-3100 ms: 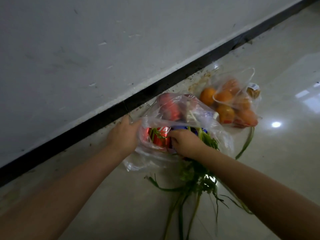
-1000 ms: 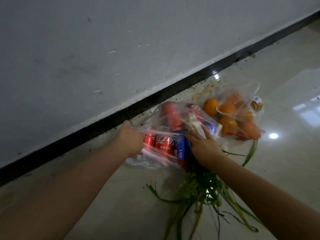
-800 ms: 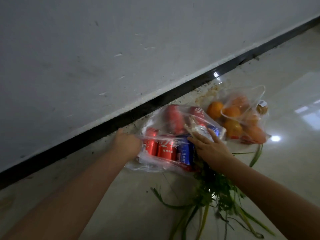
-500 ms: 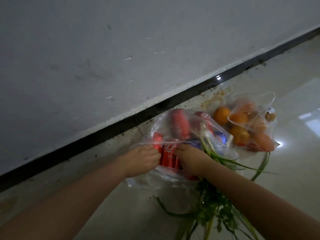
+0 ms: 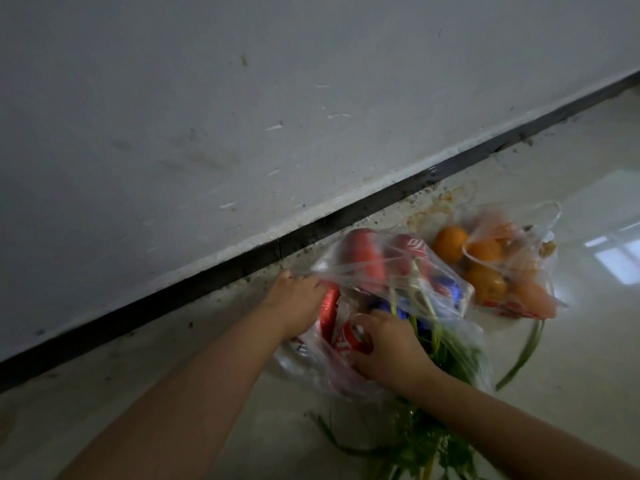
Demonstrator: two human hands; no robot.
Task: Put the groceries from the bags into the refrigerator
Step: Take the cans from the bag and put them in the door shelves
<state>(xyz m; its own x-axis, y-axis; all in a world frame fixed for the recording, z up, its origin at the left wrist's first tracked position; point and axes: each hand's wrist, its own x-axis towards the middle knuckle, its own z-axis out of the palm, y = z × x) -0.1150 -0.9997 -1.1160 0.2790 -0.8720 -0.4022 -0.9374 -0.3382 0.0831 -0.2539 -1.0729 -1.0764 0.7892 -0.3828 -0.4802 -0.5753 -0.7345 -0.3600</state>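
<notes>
Two hands – left hand (image 5: 298, 306) pinches crinkly clear bag (image 5: 446, 282) | right hand (image 5: 388, 344) seemingly grips cylindrical red can (image 5: 349, 339)

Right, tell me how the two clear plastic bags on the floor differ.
The clear plastic bag of drink cans holds red and blue cans; the clear plastic bag of oranges holds oranges and carrots. The left hand pulls the can bag open while the right hand grips a red can inside; the orange bag lies untouched. Both lie by the wall.

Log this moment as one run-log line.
left hand: grips bag of cans rim | right hand: grips red can in bag | fruit bag: on floor, untouched
</notes>
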